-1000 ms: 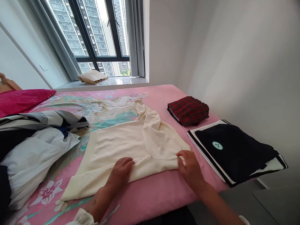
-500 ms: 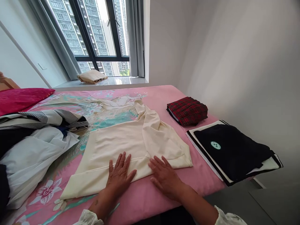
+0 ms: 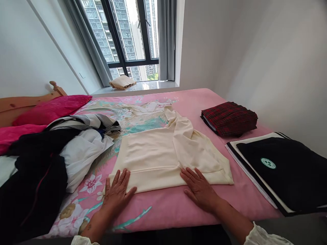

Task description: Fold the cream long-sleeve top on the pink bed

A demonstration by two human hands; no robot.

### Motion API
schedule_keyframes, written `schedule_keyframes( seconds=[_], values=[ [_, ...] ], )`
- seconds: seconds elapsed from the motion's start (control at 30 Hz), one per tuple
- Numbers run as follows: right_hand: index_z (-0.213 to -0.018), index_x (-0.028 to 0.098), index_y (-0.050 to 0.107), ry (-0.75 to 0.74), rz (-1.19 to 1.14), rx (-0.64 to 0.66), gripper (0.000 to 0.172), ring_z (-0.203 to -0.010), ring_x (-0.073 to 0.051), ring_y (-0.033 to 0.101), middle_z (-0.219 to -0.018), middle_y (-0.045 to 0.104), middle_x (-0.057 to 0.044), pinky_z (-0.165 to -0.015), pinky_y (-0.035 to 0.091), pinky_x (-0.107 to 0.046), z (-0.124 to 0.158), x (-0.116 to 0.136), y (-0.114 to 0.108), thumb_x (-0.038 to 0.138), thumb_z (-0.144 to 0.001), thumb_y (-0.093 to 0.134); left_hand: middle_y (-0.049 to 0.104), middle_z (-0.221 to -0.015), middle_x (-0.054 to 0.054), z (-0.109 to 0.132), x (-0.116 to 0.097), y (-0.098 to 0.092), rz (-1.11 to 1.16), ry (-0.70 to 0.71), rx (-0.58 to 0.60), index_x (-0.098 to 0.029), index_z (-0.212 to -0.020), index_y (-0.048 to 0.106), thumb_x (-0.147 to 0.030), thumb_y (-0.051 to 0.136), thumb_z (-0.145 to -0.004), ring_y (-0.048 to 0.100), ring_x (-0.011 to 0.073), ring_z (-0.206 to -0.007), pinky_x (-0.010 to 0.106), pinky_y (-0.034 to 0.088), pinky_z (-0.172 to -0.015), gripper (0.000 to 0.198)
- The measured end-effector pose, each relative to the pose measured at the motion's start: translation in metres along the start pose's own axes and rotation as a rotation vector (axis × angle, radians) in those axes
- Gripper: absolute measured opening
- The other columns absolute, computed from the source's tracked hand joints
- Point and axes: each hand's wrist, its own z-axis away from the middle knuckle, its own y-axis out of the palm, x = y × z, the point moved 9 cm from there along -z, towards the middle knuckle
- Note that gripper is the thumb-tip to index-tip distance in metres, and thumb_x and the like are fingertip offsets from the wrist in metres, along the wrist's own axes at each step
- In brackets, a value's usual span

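A cream long-sleeved top (image 3: pixel 150 146) lies partly folded on the bed, with a long flat strip along its near edge. One sleeve is bunched over the right part, and its end points toward the window. My left hand (image 3: pixel 117 190) lies on the near left corner of the top, fingers spread, covering that corner. Flat on the near edge, right of the middle, rests my right hand (image 3: pixel 199 189), its fingers stretched out and thumb apart. Neither hand grips the cloth.
A pile of black and white clothes (image 3: pixel 84 146) lies left, beside red pillows (image 3: pixel 53 109). A folded red plaid garment (image 3: pixel 230 119) and a stack topped by a black garment (image 3: pixel 293 170) lie right. The pink bedsheet (image 3: pixel 163 211) ends near me.
My left hand has slid left along the near edge to the top's left end. My right hand stays near the same part of the cloth. The view has turned left.
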Motion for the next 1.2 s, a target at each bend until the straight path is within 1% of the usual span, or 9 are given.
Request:
schedule_keyframes(
  seconds=[0.37, 0.47, 0.63, 0.73, 0.83, 0.9, 0.97, 1.1, 1.2],
  values=[
    [-0.143, 0.022, 0.029, 0.06, -0.023, 0.021, 0.056, -0.139, -0.022, 0.019, -0.148, 0.031, -0.005, -0.114, 0.009, -0.049, -0.002, -0.004, -0.01, 0.042, -0.091, 0.04, 0.023, -0.151, 0.003, -0.008, -0.002, 0.001, -0.08, -0.048, 0.031, -0.017, -0.141, 0.031, -0.048, 0.032, -0.083, 0.01, 0.0294, -0.141, 0.058, -0.007, -0.109, 0.066],
    [-0.143, 0.023, 0.028, 0.077, -0.036, 0.022, 0.057, -0.139, -0.021, 0.017, -0.149, 0.029, -0.003, -0.114, 0.005, -0.047, -0.004, -0.004, -0.014, 0.047, -0.092, 0.035, 0.024, -0.151, 0.003, -0.018, -0.037, -0.014, -0.056, 0.076, -0.033, -0.022, -0.141, 0.032, -0.046, 0.033, -0.084, 0.013, 0.0262, -0.141, 0.056, -0.007, -0.11, 0.062],
    [-0.143, 0.022, 0.027, 0.105, -0.013, -0.004, 0.059, -0.14, -0.022, 0.013, -0.15, 0.025, -0.003, -0.114, 0.003, -0.049, -0.004, -0.007, -0.02, 0.049, -0.092, 0.035, 0.024, -0.15, -0.002, -0.023, -0.134, -0.023, 0.063, 0.394, -0.069, -0.03, -0.141, 0.031, -0.049, 0.032, -0.088, 0.02, 0.0212, -0.139, 0.049, -0.004, -0.113, 0.056],
    [-0.143, 0.018, 0.028, 0.306, 0.041, -0.017, 0.061, -0.14, -0.024, 0.012, -0.151, 0.023, -0.007, -0.113, 0.001, -0.052, 0.018, -0.037, -0.026, 0.048, -0.091, 0.036, 0.025, -0.15, 0.0, -0.024, -0.151, -0.008, 0.101, 0.401, -0.058, -0.031, -0.14, 0.033, -0.051, 0.035, -0.086, 0.022, 0.024, -0.139, 0.052, -0.003, -0.112, 0.057],
    [-0.143, 0.01, 0.026, 0.655, 0.091, 0.039, 0.065, -0.14, -0.028, 0.013, -0.15, 0.021, -0.013, -0.11, 0.005, -0.058, 0.065, -0.083, -0.03, 0.047, -0.09, 0.036, 0.023, -0.151, 0.001, -0.023, -0.147, 0.005, 0.104, 0.373, -0.05, -0.029, -0.141, 0.03, -0.053, 0.037, -0.085, 0.019, 0.0246, -0.14, 0.053, -0.001, -0.112, 0.061],
    [-0.144, 0.008, 0.023, 0.774, 0.116, 0.046, 0.068, -0.139, -0.03, 0.013, -0.15, 0.019, -0.014, -0.109, 0.005, -0.061, 0.088, -0.098, -0.037, 0.048, -0.09, 0.035, 0.022, -0.151, 0.003, -0.022, -0.146, 0.006, 0.117, 0.349, -0.036, -0.028, -0.141, 0.031, -0.053, 0.037, -0.085, 0.019, 0.0252, -0.14, 0.054, 0.001, -0.112, 0.062],
    [-0.144, 0.008, 0.024, 0.714, 0.128, 0.001, 0.065, -0.14, -0.029, 0.012, -0.15, 0.018, -0.013, -0.11, 0.004, -0.06, 0.088, -0.094, -0.047, 0.046, -0.091, 0.033, 0.023, -0.151, 0.003, -0.022, -0.155, 0.0, 0.141, 0.365, -0.027, -0.028, -0.141, 0.031, -0.052, 0.036, -0.086, 0.019, 0.0248, -0.14, 0.054, 0.001, -0.112, 0.06],
    [-0.141, 0.016, 0.033, 0.271, 0.077, -0.051, 0.054, -0.14, -0.023, 0.011, -0.15, 0.023, -0.007, -0.114, 0.009, -0.05, 0.049, -0.045, -0.057, 0.04, -0.092, 0.036, 0.023, -0.151, 0.0, -0.027, -0.184, -0.011, 0.205, 0.455, -0.03, -0.032, -0.14, 0.032, -0.046, 0.033, -0.09, 0.019, 0.0229, -0.14, 0.054, -0.001, -0.112, 0.052],
    [-0.139, 0.019, 0.037, 0.097, 0.031, -0.022, 0.053, -0.139, -0.023, 0.018, -0.148, 0.031, -0.006, -0.114, 0.013, -0.047, 0.034, -0.027, -0.047, 0.039, -0.09, 0.042, 0.034, -0.147, 0.002, -0.041, -0.175, -0.008, 0.288, 0.334, 0.029, -0.032, -0.136, 0.039, -0.04, 0.028, -0.092, 0.028, 0.023, -0.137, 0.057, 0.006, -0.11, 0.046]
  ],
)
